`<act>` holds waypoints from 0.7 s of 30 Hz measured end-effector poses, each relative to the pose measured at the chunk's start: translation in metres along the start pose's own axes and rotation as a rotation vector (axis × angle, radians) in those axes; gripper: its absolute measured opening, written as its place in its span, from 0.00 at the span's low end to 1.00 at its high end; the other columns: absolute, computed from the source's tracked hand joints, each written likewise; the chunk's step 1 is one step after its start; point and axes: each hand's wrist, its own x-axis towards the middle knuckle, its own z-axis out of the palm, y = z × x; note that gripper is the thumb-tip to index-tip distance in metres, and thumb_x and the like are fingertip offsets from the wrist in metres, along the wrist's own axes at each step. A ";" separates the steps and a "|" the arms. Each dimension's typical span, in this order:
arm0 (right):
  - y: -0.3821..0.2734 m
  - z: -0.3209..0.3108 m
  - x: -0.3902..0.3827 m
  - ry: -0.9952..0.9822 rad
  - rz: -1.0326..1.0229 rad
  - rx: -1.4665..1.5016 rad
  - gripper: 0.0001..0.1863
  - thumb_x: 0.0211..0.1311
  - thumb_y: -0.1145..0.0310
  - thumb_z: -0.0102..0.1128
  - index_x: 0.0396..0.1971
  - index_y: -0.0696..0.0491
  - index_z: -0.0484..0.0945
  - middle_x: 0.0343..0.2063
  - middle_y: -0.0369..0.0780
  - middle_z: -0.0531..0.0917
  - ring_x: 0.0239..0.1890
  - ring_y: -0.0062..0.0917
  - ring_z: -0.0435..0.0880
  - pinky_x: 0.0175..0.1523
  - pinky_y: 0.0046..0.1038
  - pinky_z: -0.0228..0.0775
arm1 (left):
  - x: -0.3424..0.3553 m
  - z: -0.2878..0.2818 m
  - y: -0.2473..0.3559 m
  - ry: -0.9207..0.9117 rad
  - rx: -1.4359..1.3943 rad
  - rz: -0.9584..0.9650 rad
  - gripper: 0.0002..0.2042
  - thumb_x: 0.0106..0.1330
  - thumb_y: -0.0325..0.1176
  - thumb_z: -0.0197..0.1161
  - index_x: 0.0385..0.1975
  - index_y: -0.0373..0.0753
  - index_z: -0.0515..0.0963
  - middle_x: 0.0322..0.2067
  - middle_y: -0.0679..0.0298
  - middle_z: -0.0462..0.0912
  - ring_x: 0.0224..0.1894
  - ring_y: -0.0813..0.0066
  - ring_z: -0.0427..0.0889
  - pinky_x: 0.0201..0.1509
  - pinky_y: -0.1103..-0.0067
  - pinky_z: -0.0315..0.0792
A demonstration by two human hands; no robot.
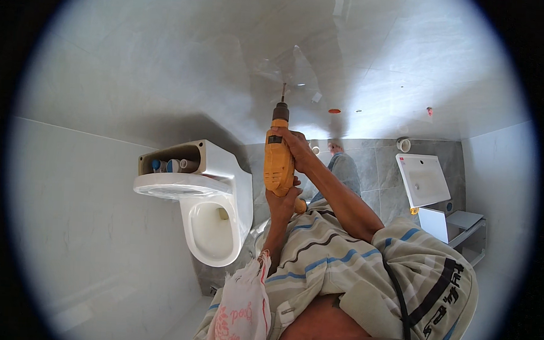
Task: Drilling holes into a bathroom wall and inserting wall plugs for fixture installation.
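Note:
A yellow power drill (278, 161) points away from me toward the tiled wall, its dark chuck (280, 112) carrying a thin bit (283, 92). The bit's tip is at or very near the wall; I cannot tell whether it has gone in. My right hand (296, 148) is closed around the front of the drill body, just behind the chuck. Farther back, my left hand (283, 200) is wrapped about the rear of the drill at its handle, partly hidden by the body. A white cloth or bag (243, 310) with red print hangs by my left forearm.
A white toilet (244, 199) stands at left, its open cistern (206, 160) holding several blue-and-white fittings (174, 165). On the right are a white washbasin (430, 178) and a cabinet (466, 226). The wall (198, 61) has an orange-rimmed hole (335, 111) and a red plug (429, 111). A white pipe end (404, 144) lies near its foot.

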 end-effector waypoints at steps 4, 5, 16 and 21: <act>0.002 -0.001 -0.003 0.012 -0.005 -0.014 0.26 0.53 0.52 0.68 0.38 0.60 0.75 0.29 0.39 0.81 0.27 0.24 0.83 0.34 0.25 0.79 | -0.002 -0.004 -0.009 -0.014 -0.027 -0.026 0.19 0.47 0.19 0.63 0.44 0.30 0.75 0.35 0.61 0.82 0.38 0.71 0.83 0.42 0.77 0.77; 0.003 -0.002 -0.004 0.013 -0.008 -0.016 0.26 0.53 0.52 0.68 0.38 0.60 0.75 0.29 0.39 0.81 0.27 0.24 0.83 0.34 0.25 0.79 | -0.003 -0.002 -0.009 -0.014 -0.032 -0.015 0.19 0.48 0.19 0.63 0.44 0.30 0.75 0.35 0.61 0.82 0.38 0.71 0.83 0.42 0.77 0.77; 0.019 -0.008 -0.025 0.018 0.019 -0.077 0.24 0.54 0.53 0.67 0.37 0.60 0.76 0.29 0.39 0.81 0.26 0.23 0.83 0.33 0.24 0.78 | -0.030 -0.004 -0.006 -0.020 -0.042 -0.087 0.21 0.49 0.19 0.64 0.46 0.32 0.74 0.39 0.62 0.81 0.40 0.73 0.82 0.45 0.78 0.76; 0.038 -0.018 -0.040 -0.003 -0.015 -0.146 0.25 0.54 0.54 0.68 0.40 0.60 0.76 0.31 0.39 0.81 0.30 0.23 0.83 0.37 0.23 0.78 | -0.049 -0.018 -0.029 -0.037 -0.008 -0.142 0.25 0.49 0.21 0.64 0.52 0.32 0.71 0.42 0.60 0.80 0.42 0.71 0.81 0.47 0.76 0.75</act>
